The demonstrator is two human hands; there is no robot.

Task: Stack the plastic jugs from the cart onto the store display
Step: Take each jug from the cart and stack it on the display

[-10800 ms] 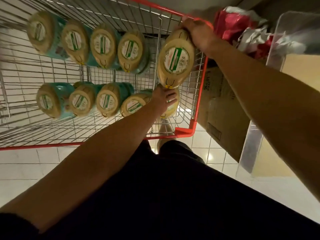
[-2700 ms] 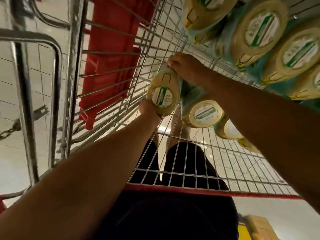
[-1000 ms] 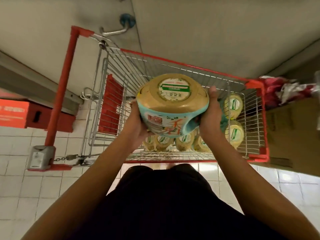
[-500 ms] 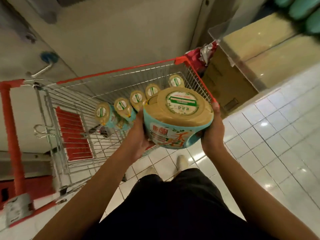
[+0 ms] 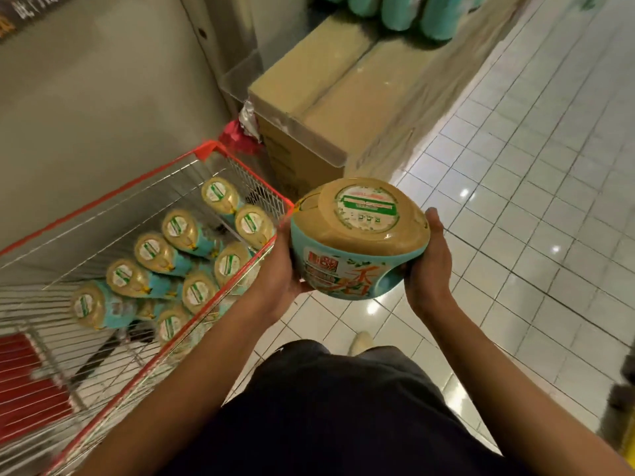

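I hold a teal plastic jug (image 5: 357, 242) with a tan lid and a round green-and-white label, lid up, at waist height. My left hand (image 5: 280, 273) grips its left side and my right hand (image 5: 427, 269) cups its right side. Several more jugs (image 5: 178, 259) lie in two rows inside the red-rimmed wire cart (image 5: 113, 194) at the lower left. The store display (image 5: 347, 77), a row of tan cardboard boxes with a clear front panel, runs from the middle to the top right. Teal jugs (image 5: 405, 12) stand on its far end.
A beige wall (image 5: 103, 97) rises behind the cart. Red and silver wrapping (image 5: 240, 132) is wedged between cart and display. Glossy white floor tiles (image 5: 532, 201) spread to the right. My shoe (image 5: 359, 341) shows below the jug. A dark blurred object (image 5: 622, 403) sits at the right edge.
Holding the jug in both hands, I have turned right, away from the cart. The cart has slid to the lower left and the display with its teal jugs has come into view.
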